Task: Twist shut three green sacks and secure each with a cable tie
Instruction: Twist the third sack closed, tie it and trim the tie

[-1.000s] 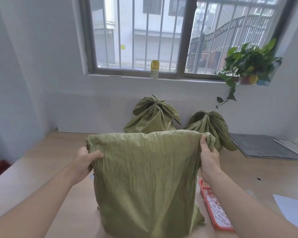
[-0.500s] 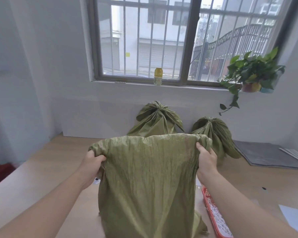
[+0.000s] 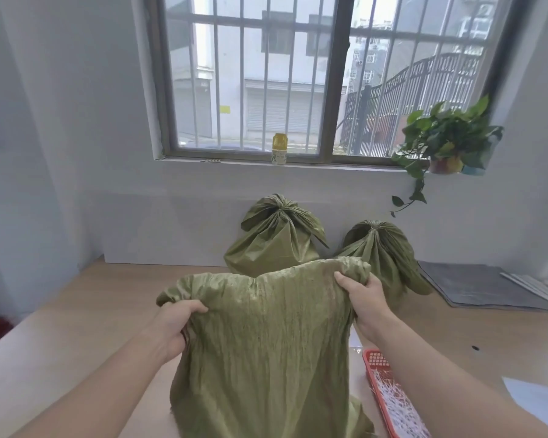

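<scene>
A green sack (image 3: 266, 343) stands upright on the wooden table in front of me, its top edge still spread wide. My left hand (image 3: 174, 324) grips the sack's upper left corner, and my right hand (image 3: 361, 295) grips its upper right corner, a little higher. Behind it, against the wall, stand two more green sacks with gathered, tied necks: one at the centre (image 3: 276, 238) and one to its right (image 3: 383, 251). A red basket (image 3: 374, 361) holding white cable ties (image 3: 396, 403) lies on the table to the sack's right.
The wooden table (image 3: 76, 311) runs to a white wall under a barred window. A yellow-capped bottle (image 3: 280, 149) and a potted plant (image 3: 446, 147) sit on the sill. Grey boards (image 3: 475, 286) lie at the back right, a white sheet (image 3: 535, 403) at the near right.
My hands have drawn closer together on the sack's top; the left corner has dropped and bunched, so the top edge now slopes. The camera has tilted slightly upward.
</scene>
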A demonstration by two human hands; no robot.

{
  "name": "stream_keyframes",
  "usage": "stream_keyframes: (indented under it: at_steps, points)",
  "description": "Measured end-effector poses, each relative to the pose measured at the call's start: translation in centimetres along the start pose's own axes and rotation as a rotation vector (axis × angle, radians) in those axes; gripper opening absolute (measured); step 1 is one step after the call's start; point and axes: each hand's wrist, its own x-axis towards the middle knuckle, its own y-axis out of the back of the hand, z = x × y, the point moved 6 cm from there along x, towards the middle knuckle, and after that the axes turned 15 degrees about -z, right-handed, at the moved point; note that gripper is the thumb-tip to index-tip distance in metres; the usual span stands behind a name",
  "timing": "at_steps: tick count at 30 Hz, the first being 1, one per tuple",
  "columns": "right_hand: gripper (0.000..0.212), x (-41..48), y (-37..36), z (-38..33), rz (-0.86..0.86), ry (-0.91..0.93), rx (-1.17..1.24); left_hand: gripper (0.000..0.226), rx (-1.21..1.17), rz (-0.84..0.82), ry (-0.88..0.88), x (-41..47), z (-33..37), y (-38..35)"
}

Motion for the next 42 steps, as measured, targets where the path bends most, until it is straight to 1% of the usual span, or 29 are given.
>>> stream_keyframes:
  at_steps: [4, 6, 9, 12, 14, 18, 21, 26, 29, 35, 38, 40, 42]
  points:
    - [0.030, 1.2, -0.1, -1.8, -0.098, -0.006, -0.043, 0.026, 0.076, -0.038, -0.092, -0.2, 2.1, -1.6]
    - [0.027, 1.4, 0.1, -2.1, -0.093, -0.035, -0.045, 0.027, 0.114, -0.053, -0.136, -0.1, 2.8, -1.9]
    - [0.017, 1.1, 0.7, -1.5, -0.056, -0.064, -0.036, 0.030, 0.155, -0.047, -0.141, 0.3, 2.3, -1.6]
    - [0.015, 0.8, 0.9, -0.9, -0.042, -0.077, -0.032, 0.039, 0.199, -0.010, -0.166, 0.5, 1.7, -1.3]
    - [0.013, 0.4, 0.9, -1.0, -0.043, -0.093, -0.037, 0.040, 0.218, -0.011, -0.172, 0.4, 1.6, -1.4]
    - [0.014, 0.1, 0.9, -1.4, -0.050, -0.090, -0.051, 0.033, 0.281, -0.041, -0.181, 0.1, 1.4, -2.2]
    - [0.013, -0.2, 0.7, -1.3, -0.057, -0.094, -0.061, 0.025, 0.322, -0.017, -0.200, -0.3, 1.1, -2.7]
    - [0.017, -0.5, 0.6, -0.9, -0.039, -0.078, -0.092, 0.021, 0.384, -0.002, -0.207, 0.1, 0.6, -2.3]
    - [0.016, -0.5, 0.9, -0.6, -0.014, -0.081, -0.118, 0.023, 0.407, 0.021, -0.200, 0.2, 0.3, -2.1]
    - [0.015, -0.8, 1.5, 0.3, 0.036, -0.089, -0.116, 0.025, 0.368, 0.093, -0.184, 0.5, -0.4, -1.2]
    - [0.013, -1.1, 1.5, 0.2, 0.063, -0.071, -0.126, 0.022, 0.323, 0.098, -0.183, 0.8, -0.5, -0.9]
    - [0.013, -1.1, 1.4, 0.4, 0.062, -0.068, -0.125, 0.017, 0.317, 0.095, -0.197, 0.7, -0.5, -1.1]
    - [0.012, -1.3, 1.4, 0.7, 0.059, -0.066, -0.109, 0.017, 0.319, 0.096, -0.219, 0.6, -0.5, -1.3]
